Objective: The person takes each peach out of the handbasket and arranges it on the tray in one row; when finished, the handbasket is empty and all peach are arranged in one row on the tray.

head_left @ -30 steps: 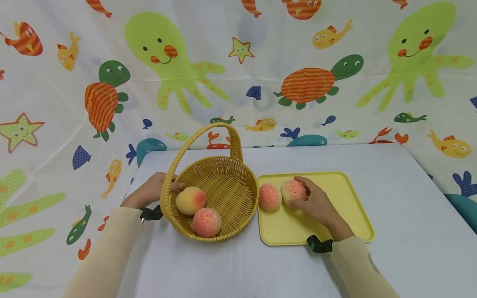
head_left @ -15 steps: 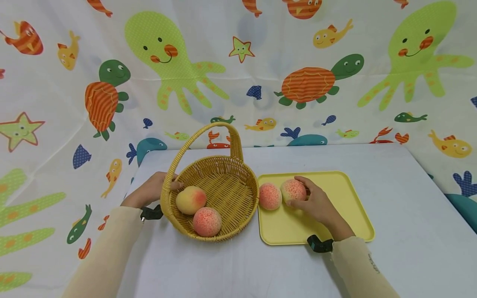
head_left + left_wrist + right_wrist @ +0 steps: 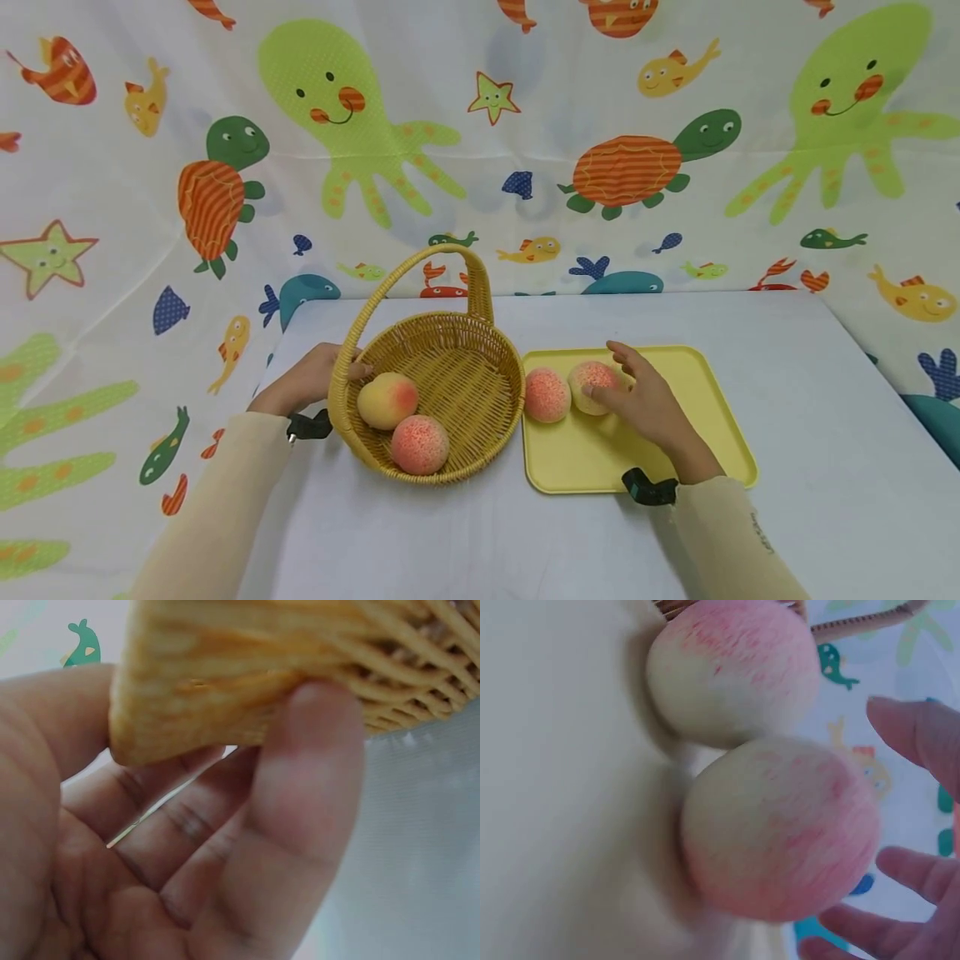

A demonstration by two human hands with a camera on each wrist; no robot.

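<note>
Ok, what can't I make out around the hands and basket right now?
Head view: part of the left hand, behind the basket handle.
Left wrist view: most of the basket, cut off by the frame edges.
Right wrist view: part of the right hand, past the right edge.

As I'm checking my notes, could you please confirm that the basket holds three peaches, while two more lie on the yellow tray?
Not quite: the head view shows that the basket holds two peaches, not three; two more peaches do lie on the yellow tray.
</note>
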